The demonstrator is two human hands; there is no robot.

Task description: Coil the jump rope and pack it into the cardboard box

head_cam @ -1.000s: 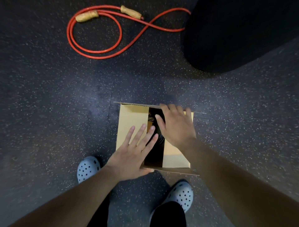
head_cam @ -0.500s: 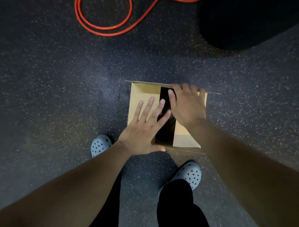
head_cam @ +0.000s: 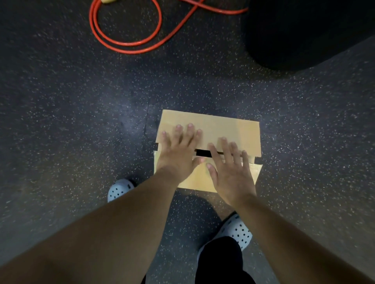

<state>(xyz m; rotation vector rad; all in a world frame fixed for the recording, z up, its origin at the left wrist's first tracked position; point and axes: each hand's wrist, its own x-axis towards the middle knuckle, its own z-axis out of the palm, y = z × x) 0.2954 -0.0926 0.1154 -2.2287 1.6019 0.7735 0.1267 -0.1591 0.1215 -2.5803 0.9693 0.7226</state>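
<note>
A small cardboard box (head_cam: 233, 127) sits on the dark speckled floor in front of my feet, its top flaps folded nearly flat with a narrow dark gap left between them. My left hand (head_cam: 178, 152) lies flat, fingers spread, on the left part of the flaps. My right hand (head_cam: 229, 168) lies flat on the right part, fingers across the gap. Neither hand holds anything. The red jump rope (head_cam: 129, 43) lies in loose loops on the floor far ahead, at the top of the view, with a wooden handle (head_cam: 107, 1) just showing at the edge.
A large black object (head_cam: 304, 32) fills the top right corner. My two pale blue perforated clogs (head_cam: 118, 189) (head_cam: 237, 231) stand just behind the box. A thin seam in the floor runs by the box's left side.
The long flaps have been folded down over the box's opening, which was wide open before. Both hands moved from the inner flaps onto the top. The view shifted, showing more of the rope.
</note>
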